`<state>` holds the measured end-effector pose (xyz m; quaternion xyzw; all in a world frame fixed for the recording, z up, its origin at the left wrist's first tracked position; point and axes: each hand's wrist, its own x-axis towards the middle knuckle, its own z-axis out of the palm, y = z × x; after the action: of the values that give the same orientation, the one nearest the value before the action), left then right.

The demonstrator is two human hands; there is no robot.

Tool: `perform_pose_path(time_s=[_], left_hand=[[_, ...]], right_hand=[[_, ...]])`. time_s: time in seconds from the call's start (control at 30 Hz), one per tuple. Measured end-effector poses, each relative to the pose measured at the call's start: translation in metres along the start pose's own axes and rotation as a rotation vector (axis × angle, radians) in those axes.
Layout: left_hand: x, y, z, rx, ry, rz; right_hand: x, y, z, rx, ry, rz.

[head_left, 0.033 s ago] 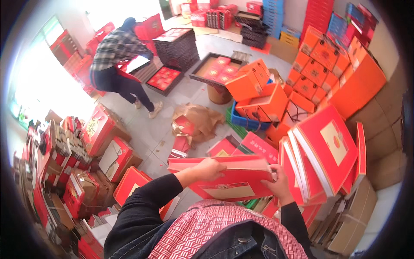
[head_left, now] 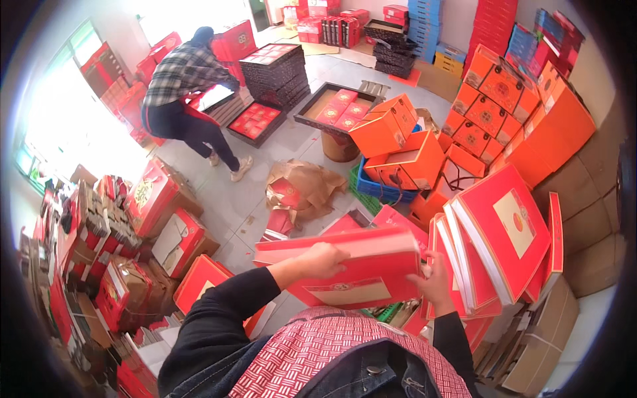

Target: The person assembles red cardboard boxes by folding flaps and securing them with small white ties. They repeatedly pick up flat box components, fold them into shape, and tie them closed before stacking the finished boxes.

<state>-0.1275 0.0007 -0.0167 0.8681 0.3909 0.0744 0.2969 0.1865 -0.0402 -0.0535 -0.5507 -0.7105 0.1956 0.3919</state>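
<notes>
Both my hands are on a flat red gift box [head_left: 355, 272] with a cream label panel, tilted in front of my apron. My left hand [head_left: 324, 261] is closed over its upper edge, a little left of the middle. At the right end, my right hand [head_left: 432, 284] has its thumb against the red face and its fingers bent around the edge. Just right of that hand leans a row of similar red boxes [head_left: 502, 229] with pale sides. Past the held box, more red boxes [head_left: 391, 222] lie low, partly hidden by it.
Flattened red cartons [head_left: 93, 225] crowd the left. Orange boxes [head_left: 415, 159] fill a blue crate [head_left: 378, 188] ahead, by crumpled brown paper [head_left: 306, 192]. A co-worker [head_left: 189, 93] in a checked shirt bends near stacked black trays [head_left: 275, 76]. Tied cardboard [head_left: 547, 331] stands at lower right.
The right end of the held box has risen and its top side shows wider. My right hand has shifted slightly at that end, while my left hand keeps its hold.
</notes>
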Motion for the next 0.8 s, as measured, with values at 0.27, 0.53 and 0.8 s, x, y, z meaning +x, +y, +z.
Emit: perform_pose_path(time_s=[0.27, 0.53, 0.8], left_hand=[[0.034, 0.054, -0.007, -0.171, 0.179, -0.146], [0.049, 0.084, 0.025, -0.157, 0.177, -0.152], [0.062, 0.107, -0.033, -0.31, 0.352, 0.047]], right_hand=[[-0.034, -0.023, -0.035, -0.225, -0.334, 0.33], [-0.072, -0.047, -0.043, 0.042, -0.748, 0.06], [-0.116, -0.032, -0.074, 0.148, -0.648, 0.182]])
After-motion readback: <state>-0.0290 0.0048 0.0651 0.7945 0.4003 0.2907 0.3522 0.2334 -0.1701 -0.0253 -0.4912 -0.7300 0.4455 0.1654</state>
